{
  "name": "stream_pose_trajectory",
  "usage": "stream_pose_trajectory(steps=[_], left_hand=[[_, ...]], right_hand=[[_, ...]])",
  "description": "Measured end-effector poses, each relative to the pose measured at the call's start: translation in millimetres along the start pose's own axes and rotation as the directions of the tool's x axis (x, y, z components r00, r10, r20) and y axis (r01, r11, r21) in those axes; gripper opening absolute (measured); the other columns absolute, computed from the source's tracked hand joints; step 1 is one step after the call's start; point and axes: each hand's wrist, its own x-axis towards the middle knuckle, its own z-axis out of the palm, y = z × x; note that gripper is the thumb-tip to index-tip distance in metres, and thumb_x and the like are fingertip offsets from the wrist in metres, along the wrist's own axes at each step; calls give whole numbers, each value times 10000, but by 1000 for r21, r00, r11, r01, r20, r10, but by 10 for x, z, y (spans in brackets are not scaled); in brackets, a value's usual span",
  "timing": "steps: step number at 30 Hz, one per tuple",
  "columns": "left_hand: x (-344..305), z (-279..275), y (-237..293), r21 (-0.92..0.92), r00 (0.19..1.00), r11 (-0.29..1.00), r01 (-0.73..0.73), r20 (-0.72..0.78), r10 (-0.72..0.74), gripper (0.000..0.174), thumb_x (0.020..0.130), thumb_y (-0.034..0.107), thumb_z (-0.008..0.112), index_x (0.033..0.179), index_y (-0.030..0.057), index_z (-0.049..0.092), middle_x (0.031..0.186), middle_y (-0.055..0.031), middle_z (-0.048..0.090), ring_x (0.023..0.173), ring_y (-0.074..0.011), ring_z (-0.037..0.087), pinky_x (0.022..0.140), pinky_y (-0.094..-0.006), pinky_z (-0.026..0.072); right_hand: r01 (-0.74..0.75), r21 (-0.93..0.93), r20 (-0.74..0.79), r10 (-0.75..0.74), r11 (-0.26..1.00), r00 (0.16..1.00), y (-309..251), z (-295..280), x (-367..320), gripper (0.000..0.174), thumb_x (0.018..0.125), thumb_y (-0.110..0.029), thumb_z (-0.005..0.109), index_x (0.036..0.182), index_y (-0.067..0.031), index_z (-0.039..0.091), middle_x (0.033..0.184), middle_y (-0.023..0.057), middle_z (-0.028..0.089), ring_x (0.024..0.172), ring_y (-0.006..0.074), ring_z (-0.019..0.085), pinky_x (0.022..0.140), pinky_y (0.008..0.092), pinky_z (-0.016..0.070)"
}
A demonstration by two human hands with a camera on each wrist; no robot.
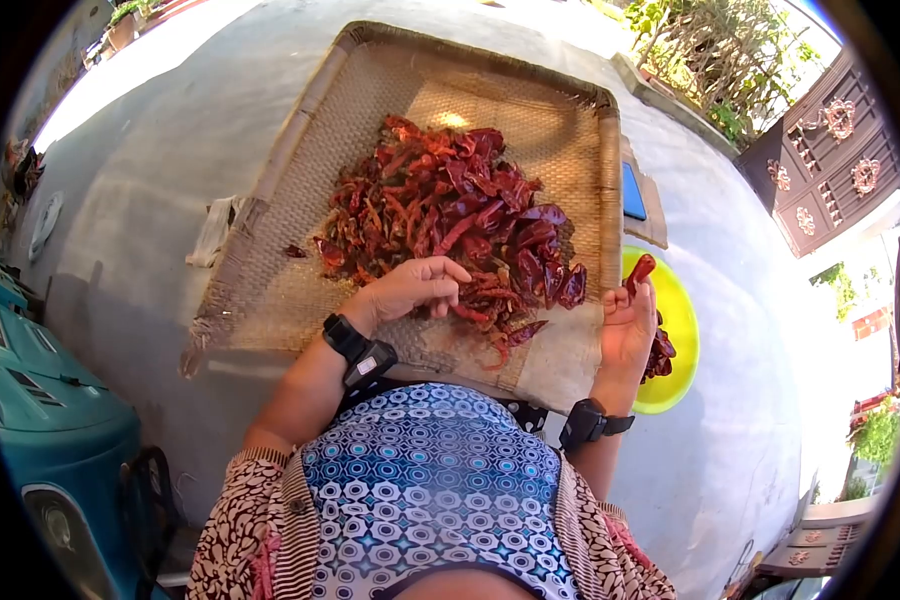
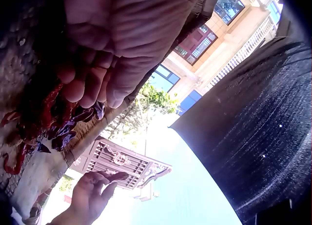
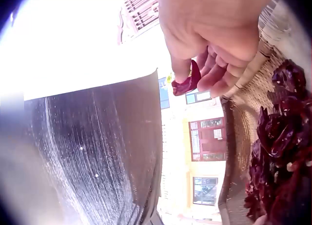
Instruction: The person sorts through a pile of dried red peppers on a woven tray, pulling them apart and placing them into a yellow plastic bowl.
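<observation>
A heap of dried red chili peppers (image 1: 440, 210) lies on a woven bamboo tray (image 1: 300, 190), dark glossy pods to the right and lighter, wrinkled ones to the left. Over the near edge of the heap is my left hand (image 1: 415, 290), fingers loosely bent, with no pepper showing between them. My right hand (image 1: 626, 325), at the tray's right rim, pinches one dried chili pepper (image 3: 187, 80) between thumb and fingers. Below that hand sits a yellow-green basin (image 1: 680, 340) with dark red chili peppers (image 1: 660, 352) in it, partly hidden by the hand and wrist.
A blue flat object (image 1: 633, 192) rests on cardboard (image 1: 651, 205) beside the tray's right rim. At the left stands a teal machine (image 1: 55, 410). Shrubs (image 1: 720, 60) grow behind a low kerb, and a brown ornamented gate (image 1: 820, 150) is at the right.
</observation>
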Motion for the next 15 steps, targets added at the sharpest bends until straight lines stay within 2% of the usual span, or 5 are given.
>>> stream_pose_trajectory(steps=[2, 4, 8, 9, 15], left_hand=[[-7, 12, 12, -3, 1000, 1000, 11, -9, -11, 269, 959, 164, 600, 1191, 33, 558, 872, -45, 634, 712, -100, 612, 625, -228, 498], [-3, 10, 18, -8, 1000, 1000, 15, -11, -15, 264, 960, 159, 599, 1189, 33, 560, 866, -46, 633, 715, -103, 611, 629, -231, 499], [-5, -1, 5, -16, 1000, 1000, 10, -4, -10, 266, 960, 163, 603, 1189, 34, 561, 871, -48, 635, 724, -101, 620, 633, -229, 504], [-6, 6, 12, -17, 1000, 1000, 6, -3, -6, 268, 960, 165, 604, 1190, 35, 561, 873, -49, 636, 726, -101, 622, 634, -228, 505], [2, -13, -12, -23, 1000, 1000, -19, 23, 20, 276, 961, 173, 608, 1194, 32, 563, 889, -51, 637, 726, -98, 617, 638, -228, 504]], right_hand=[[-63, 128, -86, 74, 990, 994, -59, -49, 8, 267, 952, -183, 616, 1175, -49, 560, 1077, 39, 614, 842, 135, 602, 768, 294, 529], [-169, -350, -96, 145, 921, 985, -10, -140, 67, 288, 941, -187, 625, 1190, -59, 556, 1099, 68, 616, 857, 141, 603, 769, 304, 524], [48, -962, 77, 98, 270, 992, 239, -142, 219, 358, 900, -140, 631, 1240, -87, 533, 1181, 123, 599, 935, 221, 623, 793, 361, 509], [342, -926, 344, 20, -157, 939, 251, -90, 247, 435, 860, -99, 627, 1280, -125, 514, 1247, 148, 561, 1029, 305, 613, 829, 410, 497], [320, -858, 201, 311, -402, 929, 198, 50, 309, 424, 811, -132, 679, 1220, -155, 566, 1231, 133, 556, 1060, 320, 601, 838, 441, 494]])
